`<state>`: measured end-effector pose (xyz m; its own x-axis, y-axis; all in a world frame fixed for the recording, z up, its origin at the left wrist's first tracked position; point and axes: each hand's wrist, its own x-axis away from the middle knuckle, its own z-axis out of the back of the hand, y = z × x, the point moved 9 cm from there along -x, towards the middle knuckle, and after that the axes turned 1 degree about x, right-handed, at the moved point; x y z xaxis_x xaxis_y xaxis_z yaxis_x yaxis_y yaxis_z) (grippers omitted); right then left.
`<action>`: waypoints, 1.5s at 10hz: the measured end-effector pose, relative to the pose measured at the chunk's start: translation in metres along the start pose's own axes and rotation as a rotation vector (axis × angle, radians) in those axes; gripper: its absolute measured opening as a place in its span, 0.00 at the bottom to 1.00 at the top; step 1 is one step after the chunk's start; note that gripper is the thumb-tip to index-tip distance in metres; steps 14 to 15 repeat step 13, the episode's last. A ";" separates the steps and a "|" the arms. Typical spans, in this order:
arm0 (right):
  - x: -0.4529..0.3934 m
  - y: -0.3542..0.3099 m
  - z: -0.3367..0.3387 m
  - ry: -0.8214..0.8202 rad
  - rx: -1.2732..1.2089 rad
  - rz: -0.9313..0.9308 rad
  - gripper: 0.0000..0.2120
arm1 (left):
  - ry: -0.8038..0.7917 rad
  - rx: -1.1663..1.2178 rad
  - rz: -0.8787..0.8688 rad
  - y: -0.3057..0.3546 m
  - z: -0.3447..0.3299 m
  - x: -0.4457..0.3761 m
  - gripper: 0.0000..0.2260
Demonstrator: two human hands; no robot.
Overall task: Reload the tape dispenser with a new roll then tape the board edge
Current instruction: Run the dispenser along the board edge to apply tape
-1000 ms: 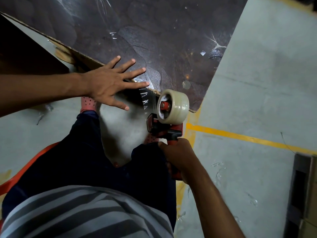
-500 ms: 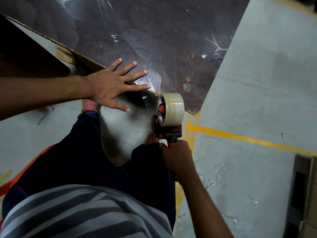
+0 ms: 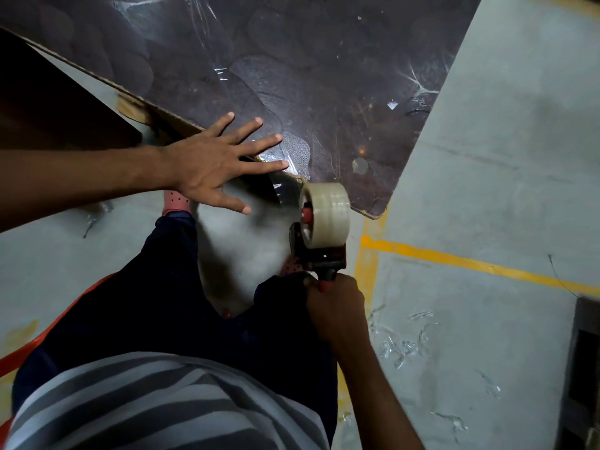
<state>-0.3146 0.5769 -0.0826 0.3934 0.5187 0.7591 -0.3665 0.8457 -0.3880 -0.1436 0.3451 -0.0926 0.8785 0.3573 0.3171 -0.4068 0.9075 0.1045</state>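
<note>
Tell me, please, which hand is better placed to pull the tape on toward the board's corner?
Right: the right hand grips the dispenser at the board edge; the left hand lies flat, open.

Grey concrete floor (image 3: 487, 190) fills the scene, scuffed and dusty. A yellow painted line (image 3: 470, 263) crosses it, and everything places off that line. Just above its left end sits the corner of the big dark board (image 3: 324, 76), which spreads up and away to the left. Below the line, crumpled scraps of clear tape (image 3: 402, 345) glint on the concrete. Left of the line's end, two pink perforated shoes (image 3: 175, 201) stand on the floor. Far below its right end, a dark box edge (image 3: 584, 368).
</note>
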 end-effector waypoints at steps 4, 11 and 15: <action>0.040 0.040 -0.002 -0.197 -0.721 -0.249 0.23 | -0.043 0.038 0.009 0.002 -0.002 -0.003 0.45; -0.216 -0.303 0.022 -0.508 -1.095 0.256 0.31 | 0.393 0.267 0.508 -0.170 0.063 -0.058 0.36; -0.188 -0.290 0.094 0.195 -0.251 0.389 0.19 | 0.398 0.309 0.503 -0.178 0.099 -0.058 0.37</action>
